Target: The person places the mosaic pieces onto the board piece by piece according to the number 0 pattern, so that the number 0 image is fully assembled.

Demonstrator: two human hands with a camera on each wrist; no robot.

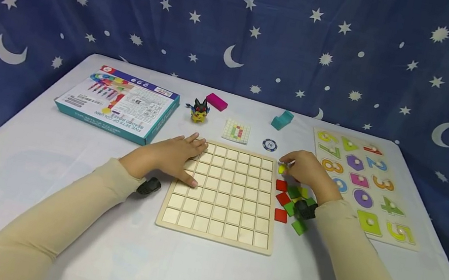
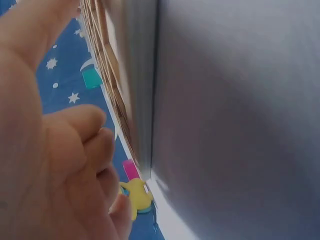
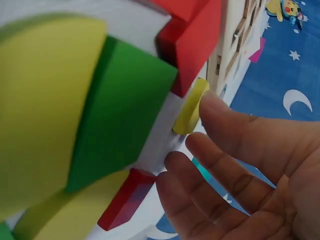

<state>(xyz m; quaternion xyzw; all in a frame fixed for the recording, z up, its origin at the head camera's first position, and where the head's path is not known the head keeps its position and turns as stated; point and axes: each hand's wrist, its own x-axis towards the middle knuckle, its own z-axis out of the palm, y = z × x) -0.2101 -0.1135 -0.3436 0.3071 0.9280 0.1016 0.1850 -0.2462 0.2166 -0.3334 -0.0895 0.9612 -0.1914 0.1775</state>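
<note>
Fingers (image 3: 220, 117) of our right hand (image 1: 306, 170) pinch a yellow tile (image 3: 191, 107), lifted on edge just beside the top right corner of the wooden grid board (image 1: 224, 192), above the loose red and green tiles (image 1: 291, 203). Our left hand (image 1: 172, 156) lies flat, fingers straight and together, on the board's left edge.

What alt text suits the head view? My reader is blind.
A person's left hand rests on an empty wooden grid board while the right hand touches a small yellow square tile beside red and green tiles.
</note>
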